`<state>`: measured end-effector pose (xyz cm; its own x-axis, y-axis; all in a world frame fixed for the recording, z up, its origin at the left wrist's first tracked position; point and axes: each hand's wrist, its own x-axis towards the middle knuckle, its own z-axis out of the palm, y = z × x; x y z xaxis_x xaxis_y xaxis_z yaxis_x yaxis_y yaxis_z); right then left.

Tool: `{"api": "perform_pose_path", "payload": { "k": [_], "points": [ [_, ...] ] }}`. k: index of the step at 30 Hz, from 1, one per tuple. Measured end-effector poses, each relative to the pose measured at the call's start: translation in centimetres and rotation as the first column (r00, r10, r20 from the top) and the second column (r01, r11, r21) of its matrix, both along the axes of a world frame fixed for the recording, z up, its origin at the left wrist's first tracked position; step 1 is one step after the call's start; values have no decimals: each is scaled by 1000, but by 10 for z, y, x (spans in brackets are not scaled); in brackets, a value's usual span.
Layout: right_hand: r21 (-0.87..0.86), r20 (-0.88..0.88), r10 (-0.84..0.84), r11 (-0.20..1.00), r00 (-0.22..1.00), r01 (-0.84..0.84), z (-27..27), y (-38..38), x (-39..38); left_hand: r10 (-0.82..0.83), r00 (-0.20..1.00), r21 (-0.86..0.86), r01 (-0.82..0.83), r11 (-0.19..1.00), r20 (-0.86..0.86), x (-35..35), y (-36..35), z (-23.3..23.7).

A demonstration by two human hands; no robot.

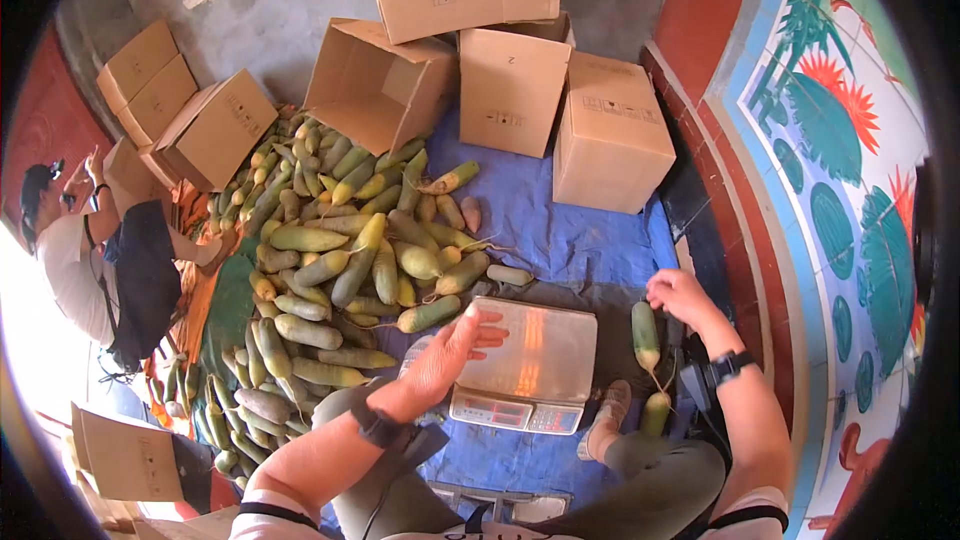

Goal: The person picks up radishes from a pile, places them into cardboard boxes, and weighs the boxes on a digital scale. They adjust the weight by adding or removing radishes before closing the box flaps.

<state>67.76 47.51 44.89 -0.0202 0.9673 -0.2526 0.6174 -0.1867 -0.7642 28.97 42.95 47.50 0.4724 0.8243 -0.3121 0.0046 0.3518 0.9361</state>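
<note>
My left hand (455, 348) is raised over the left edge of a metal-topped scale (530, 345), fingers spread and holding nothing. At the right, my right hand (680, 295) hovers just above a green radish (645, 335), its fingers curled; whether anything is between them cannot be made out. Below that radish lies another one (655, 414), near my right foot. The scale's plate bears nothing, and its panel faces me. A large heap of green radishes (370, 260) spreads to the left of the scale.
Cardboard boxes (612, 130) stand behind the heap, and an open box (375, 85) lies tilted against it. Another person (85, 260) sits at the far left. More cartons (130, 460) are at the lower left. A painted wall (840, 220) bounds the right side.
</note>
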Motion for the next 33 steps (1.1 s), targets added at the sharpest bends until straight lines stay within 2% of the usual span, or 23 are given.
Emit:
{"api": "perform_pose_path", "payload": {
  "k": [2,5,7,8,10,11,15,18,20,26,28,30,31,33],
  "points": [
    [18,-20,-50,999,999,50,-17,42,2,-25,1000,27,25,999,-12,-2,-3,4],
    [91,16,-67,994,998,65,-48,101,2,-87,994,-50,84,995,-67,-4,1,10],
    [246,252,-52,969,966,-12,-68,133,1,-72,995,-55,68,996,-70,-3,8,10],
    [236,247,-46,972,968,-15,-71,144,-1,-59,996,-51,56,997,-69,-2,10,9],
    [319,351,-73,947,934,-46,-78,165,-8,-51,997,-46,48,998,-62,0,15,10],
    [332,334,-72,942,940,-46,-82,174,-8,-55,996,-55,51,997,-76,2,18,11],
    [284,359,-143,958,922,38,-98,202,-11,-83,992,-73,77,994,-95,7,28,6],
    [275,447,-118,961,886,-10,-100,227,-5,-93,989,-90,83,992,-114,12,43,7],
    [284,562,-128,958,817,-46,-97,246,-4,-97,982,-43,92,995,-162,15,50,6],
    [248,671,-131,967,730,-55,-97,299,-8,-78,979,-30,74,997,-189,17,74,2],
    [220,666,-91,972,741,-78,-100,318,-6,-74,976,-38,67,997,-206,17,80,3],
    [207,735,-123,977,667,-48,-88,330,-10,-76,973,-46,67,997,-218,18,85,1],
    [207,732,-115,977,671,-59,-85,336,-10,-77,975,-42,70,997,-210,18,85,-2],
    [220,749,-191,975,635,34,-85,347,-9,-69,976,-41,61,997,-208,16,88,-4]
  ]
}}
